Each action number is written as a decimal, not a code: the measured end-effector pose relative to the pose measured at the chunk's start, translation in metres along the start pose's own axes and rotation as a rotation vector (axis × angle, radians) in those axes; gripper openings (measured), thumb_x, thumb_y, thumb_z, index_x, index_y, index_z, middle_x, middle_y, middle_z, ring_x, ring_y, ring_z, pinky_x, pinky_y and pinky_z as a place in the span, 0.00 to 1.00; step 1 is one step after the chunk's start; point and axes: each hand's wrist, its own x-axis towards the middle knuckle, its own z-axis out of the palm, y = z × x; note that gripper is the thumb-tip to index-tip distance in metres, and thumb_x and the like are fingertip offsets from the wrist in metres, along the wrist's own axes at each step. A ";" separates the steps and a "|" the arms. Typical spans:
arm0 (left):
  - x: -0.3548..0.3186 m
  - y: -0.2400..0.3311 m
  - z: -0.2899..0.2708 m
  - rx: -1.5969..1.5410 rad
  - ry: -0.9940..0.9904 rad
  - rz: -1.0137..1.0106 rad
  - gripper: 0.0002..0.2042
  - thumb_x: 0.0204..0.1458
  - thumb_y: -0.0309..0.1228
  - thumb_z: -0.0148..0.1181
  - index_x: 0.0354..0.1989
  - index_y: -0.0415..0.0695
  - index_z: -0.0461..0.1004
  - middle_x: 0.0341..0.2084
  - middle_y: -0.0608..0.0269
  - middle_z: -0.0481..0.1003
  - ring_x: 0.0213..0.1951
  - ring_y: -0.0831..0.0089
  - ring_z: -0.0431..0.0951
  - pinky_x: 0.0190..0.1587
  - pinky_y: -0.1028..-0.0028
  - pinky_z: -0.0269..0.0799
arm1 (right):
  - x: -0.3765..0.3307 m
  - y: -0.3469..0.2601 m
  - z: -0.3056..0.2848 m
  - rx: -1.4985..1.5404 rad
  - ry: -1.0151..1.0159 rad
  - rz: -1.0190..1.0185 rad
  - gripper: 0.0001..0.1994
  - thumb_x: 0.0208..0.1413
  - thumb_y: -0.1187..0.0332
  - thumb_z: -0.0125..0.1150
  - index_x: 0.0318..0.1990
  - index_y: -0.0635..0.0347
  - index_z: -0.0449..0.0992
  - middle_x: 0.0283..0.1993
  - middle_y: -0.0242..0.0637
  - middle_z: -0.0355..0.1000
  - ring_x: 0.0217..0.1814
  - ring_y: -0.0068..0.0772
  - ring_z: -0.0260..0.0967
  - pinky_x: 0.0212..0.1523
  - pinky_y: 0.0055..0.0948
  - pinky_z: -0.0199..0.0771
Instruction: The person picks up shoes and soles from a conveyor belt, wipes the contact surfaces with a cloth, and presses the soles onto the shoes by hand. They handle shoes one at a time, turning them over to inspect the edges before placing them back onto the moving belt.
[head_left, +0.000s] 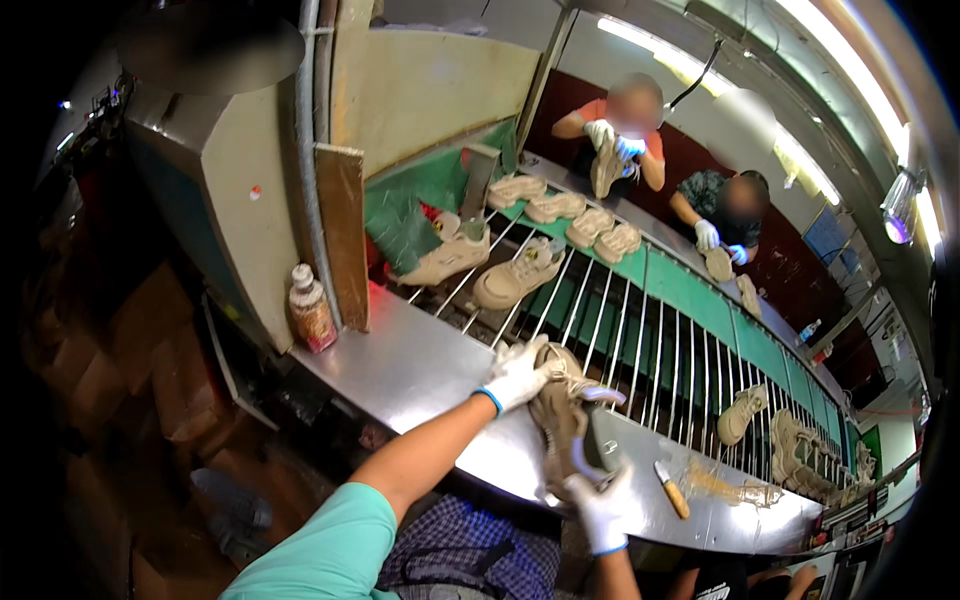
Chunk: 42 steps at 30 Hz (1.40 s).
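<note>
- My left fingers (541, 368) grip the beige sneaker (556, 412) by its far end.
- My right fingers (580, 487) grasp its near end, presumably steadying it.
- It's above the steel bench (405, 362).

I can read nothing from here. The bottle (312, 322) left of the left hand (519, 376) wears a reddish label (316, 318) too small to read; right of the right hand (603, 508), a black garment (722, 574) shows white lettering (722, 592), cut off.
</note>
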 end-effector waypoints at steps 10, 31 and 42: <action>-0.026 -0.017 0.034 -0.220 -0.224 0.284 0.21 0.71 0.47 0.51 0.58 0.49 0.84 0.53 0.49 0.83 0.56 0.52 0.80 0.63 0.56 0.72 | 0.023 -0.004 0.066 -0.277 0.222 -0.344 0.56 0.38 0.59 0.81 0.75 0.65 0.53 0.73 0.61 0.57 0.75 0.65 0.59 0.74 0.56 0.65; -0.029 -0.036 0.027 -0.165 0.099 0.235 0.17 0.66 0.41 0.63 0.50 0.39 0.85 0.42 0.49 0.87 0.46 0.60 0.87 0.53 0.64 0.80 | 0.023 0.026 0.012 -0.438 0.082 -0.202 0.11 0.65 0.63 0.61 0.49 0.56 0.83 0.51 0.45 0.81 0.54 0.50 0.80 0.58 0.44 0.79; -0.047 -0.086 -0.040 -0.048 0.172 0.190 0.16 0.65 0.38 0.62 0.53 0.40 0.84 0.46 0.49 0.86 0.50 0.56 0.87 0.57 0.62 0.79 | -0.024 0.042 -0.001 -0.697 0.241 -0.531 0.06 0.56 0.66 0.68 0.40 0.51 0.83 0.44 0.40 0.82 0.46 0.50 0.81 0.48 0.47 0.83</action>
